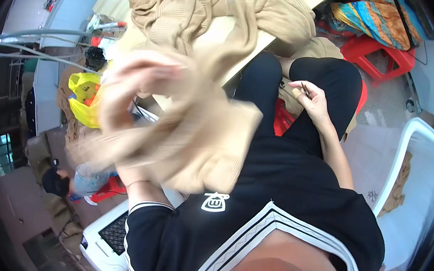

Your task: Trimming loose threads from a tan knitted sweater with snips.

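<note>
My left hand (122,87) is raised over the table's near edge, its fingers curled but smeared by motion. Against it, a beige knit garment (223,152) swings in the air and drapes across my wrist and forearm. I cannot make out whether the fingers grip the cloth. A strip of the knit runs up toward the heap of beige knitwear (181,14) on the table. Over my right thigh, my right hand (314,103) is closed round a small dark pointed tool (306,90) that looks like thread snips. A tan wrap covers one of its fingertips.
The pale wooden table (214,29) lies ahead. A red stool (375,62) bears patterned cloth (377,20) at the far right. White bin (410,136) with beige cloth stands right. Yellow plastic bag (82,99) hangs left. Another person (61,180) sits farther left.
</note>
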The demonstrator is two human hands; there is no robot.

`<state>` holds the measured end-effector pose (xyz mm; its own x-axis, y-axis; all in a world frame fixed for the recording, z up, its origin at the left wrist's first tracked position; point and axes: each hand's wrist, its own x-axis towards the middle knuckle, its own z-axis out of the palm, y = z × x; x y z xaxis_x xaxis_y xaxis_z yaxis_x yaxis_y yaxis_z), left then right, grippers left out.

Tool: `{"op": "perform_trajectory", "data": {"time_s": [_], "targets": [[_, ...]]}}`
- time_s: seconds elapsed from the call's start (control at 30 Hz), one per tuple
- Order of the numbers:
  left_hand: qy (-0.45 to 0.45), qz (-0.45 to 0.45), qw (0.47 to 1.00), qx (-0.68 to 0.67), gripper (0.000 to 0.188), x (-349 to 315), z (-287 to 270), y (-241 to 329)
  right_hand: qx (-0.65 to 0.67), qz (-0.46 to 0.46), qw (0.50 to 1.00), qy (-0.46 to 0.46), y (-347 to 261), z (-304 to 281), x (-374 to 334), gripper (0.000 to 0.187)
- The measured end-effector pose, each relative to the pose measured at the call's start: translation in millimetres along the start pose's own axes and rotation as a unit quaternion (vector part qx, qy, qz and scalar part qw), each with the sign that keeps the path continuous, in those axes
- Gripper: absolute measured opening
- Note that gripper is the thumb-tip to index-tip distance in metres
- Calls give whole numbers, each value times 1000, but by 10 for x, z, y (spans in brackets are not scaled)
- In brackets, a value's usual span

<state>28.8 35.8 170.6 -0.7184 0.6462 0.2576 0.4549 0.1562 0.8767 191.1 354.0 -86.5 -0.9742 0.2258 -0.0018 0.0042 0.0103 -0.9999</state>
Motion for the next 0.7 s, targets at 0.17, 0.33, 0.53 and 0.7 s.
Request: {"op": "perform_trajectory", "data": {"time_s": [0.17, 0.33, 0.53, 0.7], "targets": [[257, -143, 954, 46, 28, 76, -464, -1512, -47, 0, 998, -29, -45, 63, 46, 23], [181, -142, 906, 355, 74, 662, -436, -1826, 8, 60, 998, -23, -76, 77, -59, 30], [112, -151, 891, 412, 42, 1292, -122, -2011, -7, 75, 997, -26, 26, 57, -116, 29], [300, -73, 951, 14, 24, 1892, -876, -2147, 9, 63, 997, -39, -43, 86, -94, 26]]}}
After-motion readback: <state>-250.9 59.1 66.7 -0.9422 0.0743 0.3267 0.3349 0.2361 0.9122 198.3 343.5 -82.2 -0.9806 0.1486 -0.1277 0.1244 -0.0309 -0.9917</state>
